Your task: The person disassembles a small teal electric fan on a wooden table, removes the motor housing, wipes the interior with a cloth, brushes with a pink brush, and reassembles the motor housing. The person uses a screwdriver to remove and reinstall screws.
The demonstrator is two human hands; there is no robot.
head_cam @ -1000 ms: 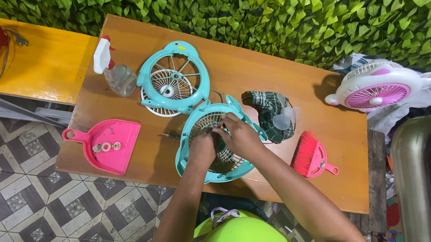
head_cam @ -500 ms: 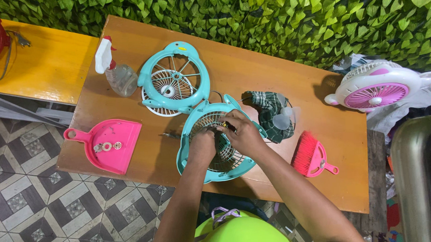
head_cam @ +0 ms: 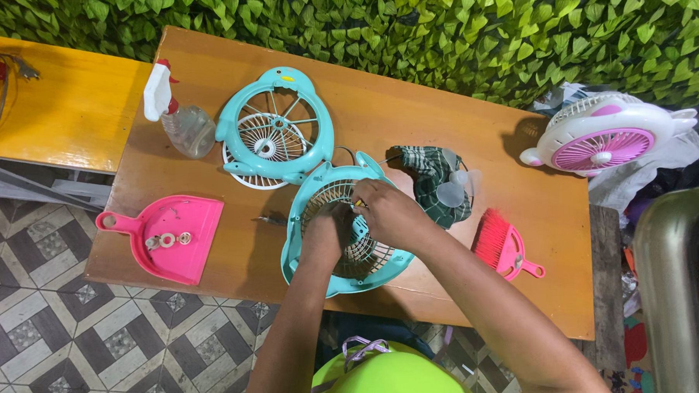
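Fingers of both hands are bunched tight at the middle of the teal fan housing (head_cam: 344, 255); can't tell what they're pinching. Left hand (head_cam: 325, 228) presses on its grille, right hand (head_cam: 389, 212) sits beside it. Housing lies flat at the wooden table's (head_cam: 455, 123) near edge, pink dustpan (head_cam: 173, 237) off left, pink brush (head_cam: 500, 244) right.

A teal fan housing (head_cam: 343, 247) with a round wire grille lies flat near the front edge of the wooden table (head_cam: 440, 123), its middle hidden under the left hand (head_cam: 326, 230) and right hand (head_cam: 389, 212).
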